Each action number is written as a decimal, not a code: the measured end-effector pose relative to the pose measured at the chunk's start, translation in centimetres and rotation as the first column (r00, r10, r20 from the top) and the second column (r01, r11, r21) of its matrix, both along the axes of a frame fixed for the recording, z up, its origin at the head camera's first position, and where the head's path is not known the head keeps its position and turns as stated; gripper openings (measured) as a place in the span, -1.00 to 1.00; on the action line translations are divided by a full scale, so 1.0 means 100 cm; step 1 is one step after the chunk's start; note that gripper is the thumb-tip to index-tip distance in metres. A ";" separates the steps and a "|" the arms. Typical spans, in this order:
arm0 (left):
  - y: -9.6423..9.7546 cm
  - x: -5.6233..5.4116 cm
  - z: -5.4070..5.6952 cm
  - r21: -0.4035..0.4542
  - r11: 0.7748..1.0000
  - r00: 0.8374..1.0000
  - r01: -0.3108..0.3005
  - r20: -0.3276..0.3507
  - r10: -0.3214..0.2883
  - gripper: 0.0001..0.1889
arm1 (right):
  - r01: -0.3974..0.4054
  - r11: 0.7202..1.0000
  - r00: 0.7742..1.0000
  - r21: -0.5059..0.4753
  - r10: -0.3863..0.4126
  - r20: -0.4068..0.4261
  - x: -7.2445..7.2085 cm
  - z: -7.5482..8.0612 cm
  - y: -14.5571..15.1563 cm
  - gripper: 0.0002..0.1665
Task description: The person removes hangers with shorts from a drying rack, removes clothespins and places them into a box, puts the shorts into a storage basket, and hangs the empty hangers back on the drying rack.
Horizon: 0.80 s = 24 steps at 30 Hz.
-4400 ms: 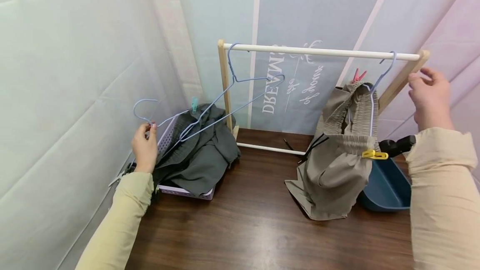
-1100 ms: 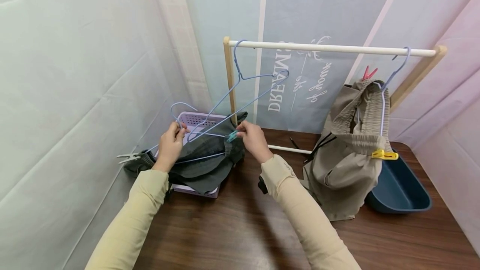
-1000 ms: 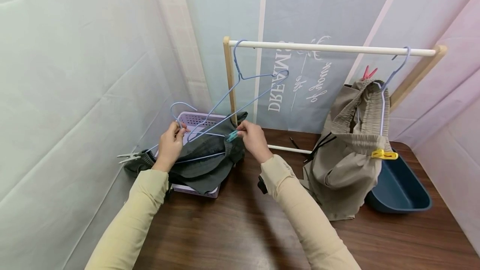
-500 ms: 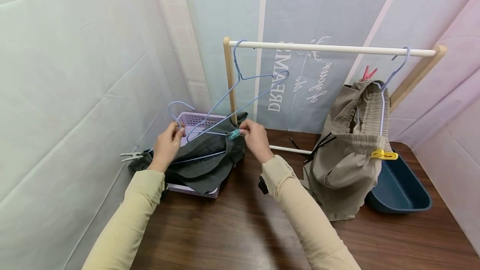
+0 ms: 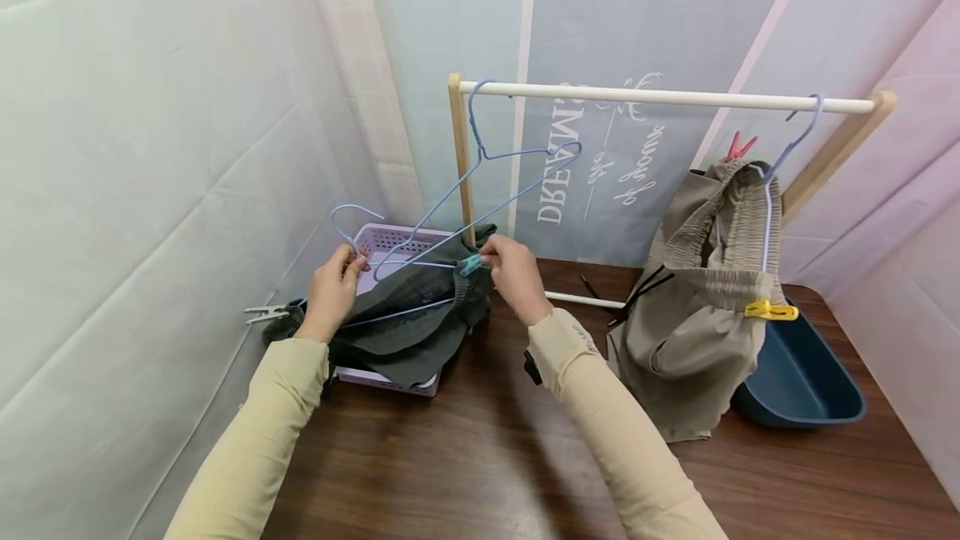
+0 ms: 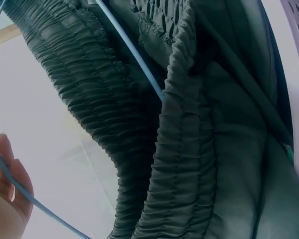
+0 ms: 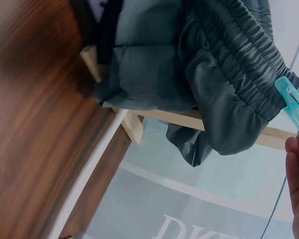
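Observation:
My left hand [image 5: 330,294] pinches a blue wire hanger [image 5: 335,222] just under its hook, above a lilac basket. Dark grey elastic-waist pants [image 5: 397,344] hang on this hanger and drape over the basket. At the waistband's right end, my right hand [image 5: 517,280] pinches a teal clothespin [image 5: 470,265]; in the right wrist view the clothespin [image 7: 293,102] bites the gathered waistband [image 7: 249,69]. A pale grey clothespin [image 5: 264,315] grips the waistband's left end. In the left wrist view, the hanger's wire [image 6: 132,52] runs inside the open waistband [image 6: 182,144].
A wooden rack with a white rail [image 5: 637,95] stands behind. From its left end hangs a bare blue hanger [image 5: 480,158]; at its right, beige pants [image 5: 697,357] hang with red and yellow clothespins [image 5: 771,310]. The lilac basket [image 5: 401,236] and a dark blue bin [image 5: 802,382] flank it.
My right hand has come from the rack's right end to the teal clothespin. My left hand has moved the hanger and dark pants rightward, then slightly back left. The grey clothespin has shifted a little right lately.

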<state>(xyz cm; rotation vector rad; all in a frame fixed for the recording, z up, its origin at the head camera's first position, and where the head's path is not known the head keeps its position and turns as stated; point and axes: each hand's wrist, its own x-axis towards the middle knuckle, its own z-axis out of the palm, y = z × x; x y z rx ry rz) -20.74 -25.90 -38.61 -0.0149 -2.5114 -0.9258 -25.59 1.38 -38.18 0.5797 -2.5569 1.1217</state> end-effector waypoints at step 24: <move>0.002 0.000 0.003 0.027 0.998 0.998 -0.060 0.033 0.059 -0.84 | -0.049 0.993 0.981 0.110 0.068 -0.179 -0.004 0.007 0.012 -0.93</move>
